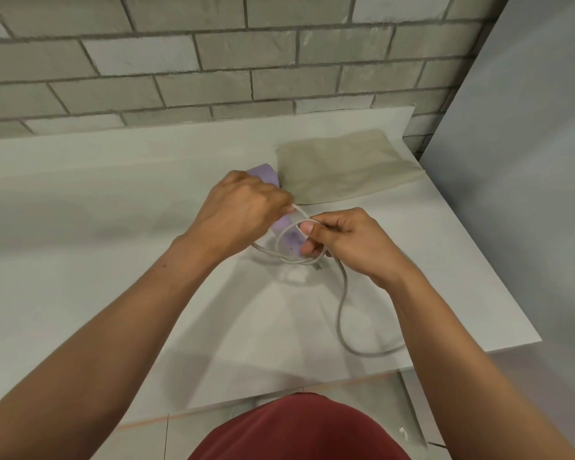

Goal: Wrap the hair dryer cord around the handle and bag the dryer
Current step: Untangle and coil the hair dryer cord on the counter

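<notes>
A lilac hair dryer (266, 175) lies on the white counter (80, 227), mostly hidden under my left hand (243, 207), which grips its body. The handle (291, 239) shows between my hands. My right hand (342, 242) pinches the grey cord (341, 313), which forms a loop around the handle. The rest of the cord trails down toward the counter's front edge and curves right behind my right forearm. A beige cloth bag (342, 164) lies flat just behind my hands.
A grey brick wall (213, 61) rises behind the counter. A pale wall panel (518, 161) stands at the right. The counter's front right corner (531, 340) is near my right forearm. Tiled floor shows below the edge.
</notes>
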Available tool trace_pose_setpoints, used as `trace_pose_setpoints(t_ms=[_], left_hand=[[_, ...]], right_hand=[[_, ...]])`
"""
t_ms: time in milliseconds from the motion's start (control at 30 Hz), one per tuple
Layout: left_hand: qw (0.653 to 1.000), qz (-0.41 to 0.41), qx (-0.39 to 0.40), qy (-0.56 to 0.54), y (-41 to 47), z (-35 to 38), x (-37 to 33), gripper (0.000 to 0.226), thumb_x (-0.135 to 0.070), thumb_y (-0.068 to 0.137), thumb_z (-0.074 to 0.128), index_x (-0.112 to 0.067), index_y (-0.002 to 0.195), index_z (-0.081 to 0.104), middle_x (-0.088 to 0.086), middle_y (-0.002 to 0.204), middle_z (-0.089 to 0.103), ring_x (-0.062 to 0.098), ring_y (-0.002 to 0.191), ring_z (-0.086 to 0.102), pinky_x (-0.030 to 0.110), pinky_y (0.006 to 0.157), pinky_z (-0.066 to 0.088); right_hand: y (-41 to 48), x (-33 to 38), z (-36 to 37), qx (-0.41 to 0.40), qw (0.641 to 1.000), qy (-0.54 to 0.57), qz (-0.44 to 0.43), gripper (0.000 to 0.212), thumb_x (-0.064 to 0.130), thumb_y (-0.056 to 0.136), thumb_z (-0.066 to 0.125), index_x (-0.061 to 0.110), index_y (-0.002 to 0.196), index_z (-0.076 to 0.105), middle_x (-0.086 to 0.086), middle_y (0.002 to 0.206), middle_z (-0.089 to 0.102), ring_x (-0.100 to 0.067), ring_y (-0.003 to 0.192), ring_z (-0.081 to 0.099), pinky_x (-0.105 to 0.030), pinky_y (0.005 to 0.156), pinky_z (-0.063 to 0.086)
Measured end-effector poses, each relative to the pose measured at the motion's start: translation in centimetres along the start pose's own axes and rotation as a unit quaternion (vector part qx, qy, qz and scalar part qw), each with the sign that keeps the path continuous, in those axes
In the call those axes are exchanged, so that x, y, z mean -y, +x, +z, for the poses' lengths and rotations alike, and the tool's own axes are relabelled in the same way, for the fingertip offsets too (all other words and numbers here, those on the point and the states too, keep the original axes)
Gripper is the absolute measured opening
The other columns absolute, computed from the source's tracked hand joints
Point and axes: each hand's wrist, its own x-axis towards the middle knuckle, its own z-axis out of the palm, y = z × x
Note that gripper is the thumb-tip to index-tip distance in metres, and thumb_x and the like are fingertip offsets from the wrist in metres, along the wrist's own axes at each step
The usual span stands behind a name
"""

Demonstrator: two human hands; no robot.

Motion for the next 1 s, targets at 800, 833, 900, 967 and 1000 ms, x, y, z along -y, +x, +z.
trace_pose_setpoints(t_ms=[800, 833, 900, 967, 1000], left_hand=[[0.995, -0.057, -0.036, -0.073, -0.4, -0.2, -1.4, 0.040, -0.041, 0.103, 0.040, -0.021, 0.098, 0.075, 0.002, 0.084, 0.073, 0.034, 0.078, 0.066, 0.045, 0.064, 0.055], [0.987, -0.107, -0.065, -0.096, -0.5, -0.4, -1.6, 0.036, -0.040, 0.104, 0.043, -0.022, 0.101, 0.074, 0.001, 0.084, 0.074, 0.033, 0.078, 0.066, 0.043, 0.064, 0.055], [0.948, -0.224, -0.128, -0.186, -0.4, -1.2, -2.0, 0.026, -0.037, 0.105, 0.052, -0.023, 0.105, 0.074, -0.004, 0.087, 0.076, 0.025, 0.081, 0.070, 0.039, 0.070, 0.055], [0.885, -0.315, -0.178, -0.293, -0.2, -2.0, -1.8, 0.021, -0.035, 0.104, 0.056, -0.023, 0.104, 0.073, -0.013, 0.084, 0.076, 0.011, 0.083, 0.072, 0.030, 0.077, 0.054], [0.868, -0.335, -0.186, -0.315, -0.1, -2.2, -1.6, 0.020, -0.034, 0.104, 0.057, -0.023, 0.103, 0.073, -0.017, 0.082, 0.075, 0.006, 0.082, 0.071, 0.023, 0.077, 0.053]], right_hand=[[-0.4, -0.8, 0.1, -0.029, 0.998, 0.044, -0.039, 0.018, 0.030, 0.102, 0.066, 0.023, 0.105, 0.082, -0.003, 0.092, 0.080, -0.023, 0.092, 0.076, -0.043, 0.097, 0.059], [-0.4, -0.8, 0.1, -0.031, 0.997, 0.057, -0.034, 0.018, 0.031, 0.101, 0.067, 0.022, 0.106, 0.082, -0.003, 0.093, 0.080, -0.021, 0.092, 0.077, -0.040, 0.096, 0.059], [-0.5, -0.9, 0.3, -0.027, 0.997, 0.064, -0.028, 0.019, 0.031, 0.101, 0.067, 0.021, 0.106, 0.082, 0.000, 0.097, 0.081, -0.014, 0.090, 0.077, -0.028, 0.088, 0.060], [-0.6, -0.9, 0.6, -0.022, 0.998, 0.058, -0.032, 0.020, 0.029, 0.101, 0.066, 0.018, 0.108, 0.081, 0.001, 0.097, 0.080, -0.009, 0.085, 0.075, -0.015, 0.075, 0.053], [-0.6, -0.9, 0.7, -0.024, 0.997, 0.058, -0.033, 0.020, 0.027, 0.102, 0.066, 0.017, 0.109, 0.081, 0.001, 0.094, 0.080, -0.007, 0.082, 0.074, -0.011, 0.072, 0.050]])
